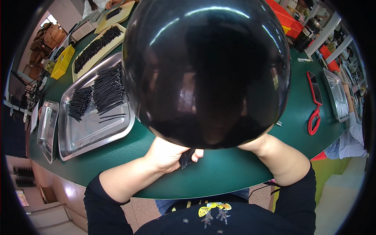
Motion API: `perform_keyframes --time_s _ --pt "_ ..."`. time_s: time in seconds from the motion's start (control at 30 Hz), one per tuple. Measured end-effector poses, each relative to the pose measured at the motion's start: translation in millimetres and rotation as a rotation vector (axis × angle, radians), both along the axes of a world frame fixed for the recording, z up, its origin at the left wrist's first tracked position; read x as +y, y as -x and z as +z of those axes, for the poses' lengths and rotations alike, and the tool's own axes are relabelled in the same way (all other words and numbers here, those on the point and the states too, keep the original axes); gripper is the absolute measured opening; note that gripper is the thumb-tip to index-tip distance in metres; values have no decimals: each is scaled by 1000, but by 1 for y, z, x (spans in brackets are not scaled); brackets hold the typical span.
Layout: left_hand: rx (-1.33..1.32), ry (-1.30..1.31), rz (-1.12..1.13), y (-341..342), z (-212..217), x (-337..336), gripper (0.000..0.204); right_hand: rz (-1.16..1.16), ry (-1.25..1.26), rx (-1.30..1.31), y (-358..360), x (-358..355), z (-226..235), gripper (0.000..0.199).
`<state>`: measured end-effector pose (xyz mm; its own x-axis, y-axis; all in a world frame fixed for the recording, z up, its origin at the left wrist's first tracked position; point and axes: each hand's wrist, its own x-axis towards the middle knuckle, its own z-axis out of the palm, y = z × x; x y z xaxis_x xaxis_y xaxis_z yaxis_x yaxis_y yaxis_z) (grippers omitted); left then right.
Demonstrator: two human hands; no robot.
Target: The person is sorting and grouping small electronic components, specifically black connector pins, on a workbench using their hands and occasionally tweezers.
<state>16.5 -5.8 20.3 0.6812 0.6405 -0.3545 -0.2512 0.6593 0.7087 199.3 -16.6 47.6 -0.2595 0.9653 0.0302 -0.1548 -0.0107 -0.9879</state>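
A shiny black dome (207,78), cut off by the top edge, hides nearly all of the right hand (254,145) and part of the left hand (166,154). Only the lower end of the black bundle (185,159) shows, and which of the 2 hands the fingertip (198,153) beside it belongs to is unclear. The dome also covers part of the big metal tray (94,135). At upper left, the top edge cuts off a co-worker (100,4)

Showed a broad green surface (219,176) with a curved near edge, a pale wall (64,13) with a bright window (49,20) at upper left, whitish frame posts (329,29) at upper right, and pinkish-brown tiled floor (143,209) beneath.
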Motion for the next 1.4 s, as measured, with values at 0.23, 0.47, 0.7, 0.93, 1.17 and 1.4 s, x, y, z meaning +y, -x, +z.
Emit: perform_keyframes --time_s 0.23,0.47,0.7,0.93,1.17,1.4 --pt "-26 29 -19 2 0 1 16 -6 83 74 -5 4 4 23" --pt "-192 48 -14 1 0 2 18 25 185 288 -7 5 5 22" --pt "-146 43 -90 -1 2 1 16 39 -274 -71 -3 -2 8 16" --pt "-120 27 -10 -1 0 0 11 -31 32 95 -11 3 5 21" --pt "-145 65 -39 2 0 1 11 32 37 162 -14 3 3 21" --pt "-92 91 -16 2 0 0 8 -108 -256 -49 -3 2 -5 6"
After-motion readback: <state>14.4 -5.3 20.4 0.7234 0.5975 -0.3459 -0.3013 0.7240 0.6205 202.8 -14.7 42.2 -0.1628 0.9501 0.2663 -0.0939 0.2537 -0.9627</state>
